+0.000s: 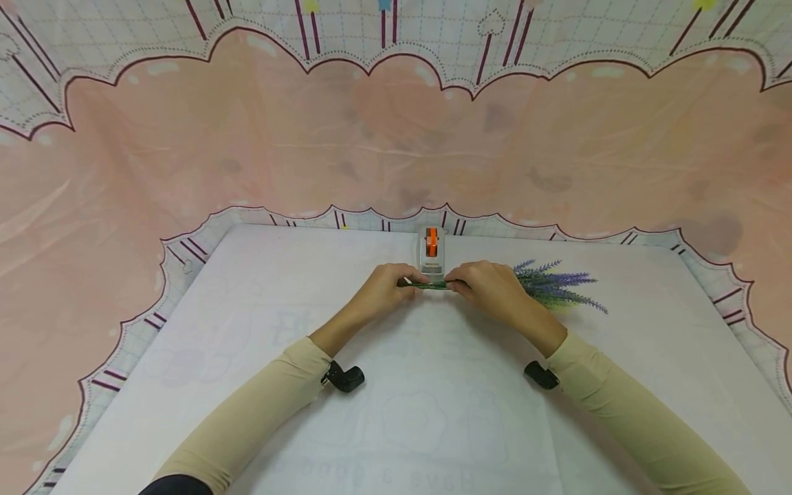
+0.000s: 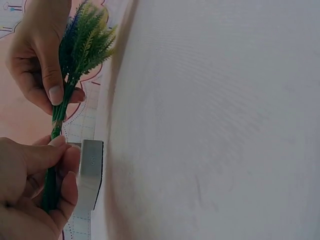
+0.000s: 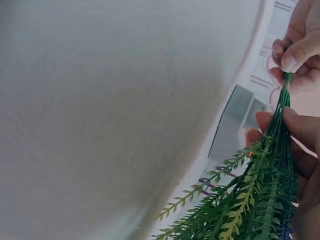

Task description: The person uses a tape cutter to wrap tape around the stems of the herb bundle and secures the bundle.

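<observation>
A bunch of artificial lavender (image 1: 557, 283) with purple and yellow-green tips is held level above the table, its heads pointing right. My left hand (image 1: 388, 287) pinches the lower end of the green stems (image 2: 49, 187) between thumb and fingers. Closer to the flower heads (image 3: 255, 200), my right hand (image 1: 491, 289) grips the same stems. A short stretch of stem shows between the hands, with a thin pale brownish band (image 2: 57, 123) around it. Just behind the hands stands a grey tape dispenser (image 1: 432, 265) with an orange-centred roll (image 1: 432, 242).
The white table (image 1: 396, 385) spreads in front of and to both sides of the hands. A pink and white patterned cloth (image 1: 383, 151) lies beyond its back edge. Dark wrist cameras (image 1: 344, 378) sit by both sleeve cuffs.
</observation>
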`<action>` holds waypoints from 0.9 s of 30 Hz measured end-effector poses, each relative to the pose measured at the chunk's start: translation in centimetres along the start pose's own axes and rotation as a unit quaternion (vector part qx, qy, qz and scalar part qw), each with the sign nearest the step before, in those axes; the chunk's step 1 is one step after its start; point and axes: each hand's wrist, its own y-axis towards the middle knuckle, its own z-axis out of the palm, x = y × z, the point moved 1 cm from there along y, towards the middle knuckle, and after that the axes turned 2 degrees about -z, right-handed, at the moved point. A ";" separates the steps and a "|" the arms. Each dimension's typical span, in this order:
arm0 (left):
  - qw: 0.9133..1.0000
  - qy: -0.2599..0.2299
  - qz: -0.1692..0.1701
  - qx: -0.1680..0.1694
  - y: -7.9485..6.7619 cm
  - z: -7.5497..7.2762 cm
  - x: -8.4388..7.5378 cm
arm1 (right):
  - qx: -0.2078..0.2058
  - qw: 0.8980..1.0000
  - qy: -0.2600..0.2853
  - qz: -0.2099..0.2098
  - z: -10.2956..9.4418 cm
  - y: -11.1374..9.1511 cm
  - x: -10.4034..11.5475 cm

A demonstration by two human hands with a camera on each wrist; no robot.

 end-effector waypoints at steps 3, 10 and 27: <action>1.000 -0.001 0.002 -0.002 0.0 0.0 0.0 | 0.005 1.000 0.005 0.008 0.0 0.0 0.0; 1.000 -0.010 -0.010 0.000 0.1 0.2 0.0 | 0.022 1.000 0.010 0.012 0.3 0.2 -0.1; 1.000 -0.016 -0.012 0.009 0.0 0.1 0.2 | -0.003 1.000 0.004 0.008 0.6 0.2 0.0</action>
